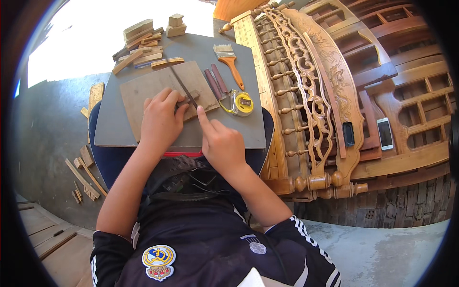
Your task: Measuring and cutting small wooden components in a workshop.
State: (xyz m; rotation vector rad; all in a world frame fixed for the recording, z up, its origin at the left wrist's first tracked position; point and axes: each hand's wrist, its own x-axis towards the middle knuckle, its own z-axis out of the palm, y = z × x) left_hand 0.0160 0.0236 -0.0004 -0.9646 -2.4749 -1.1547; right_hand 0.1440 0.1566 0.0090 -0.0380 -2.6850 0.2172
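Observation:
My right hand [224,143] is closed around the near end of a long, thin, dark file [180,81], its index finger stretched along the tool. The file slants away to the far left, over a flat wooden board [141,91]. My left hand [162,115] is closed on a small wooden piece [192,94] at the board's right part, with its thumb and fingertips bent beside the file. Most of that piece is hidden by the fingers and the file. The board lies on a grey tabletop [112,126] in front of me.
Wood offcuts [143,48] are stacked at the far left of the tabletop. To the right lie a paintbrush [231,67], two dark-red-handled tools [216,82] and a yellow tape measure [243,103]. Carved furniture [306,95] with a white phone [384,134] stands further right. Wood scraps [83,177] lie on the floor.

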